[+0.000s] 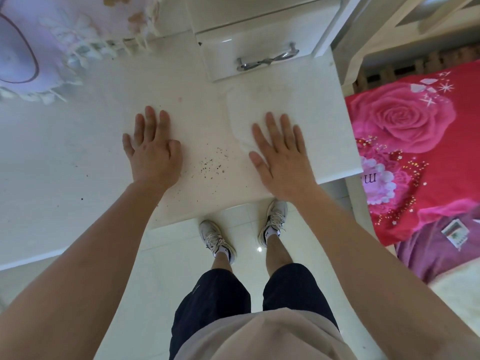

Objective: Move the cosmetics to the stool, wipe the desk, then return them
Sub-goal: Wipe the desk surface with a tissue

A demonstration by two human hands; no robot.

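Note:
The white desk [78,157] fills the left and middle of the view. My left hand [152,149] lies flat on it, palm down, fingers slightly apart, holding nothing. My right hand [281,157] presses flat on a white wipe cloth [246,110] that lies spread on the desk near its right end. Dark crumbs [210,163] are scattered on the desk between my two hands. No cosmetics and no stool are in view.
A small white drawer unit with a metal handle [267,59] stands at the back of the desk. A mirror [52,35] reflects flowers at the back left. A bed with a red rose cover [415,141] is to the right. My feet stand on glossy floor tiles [166,255].

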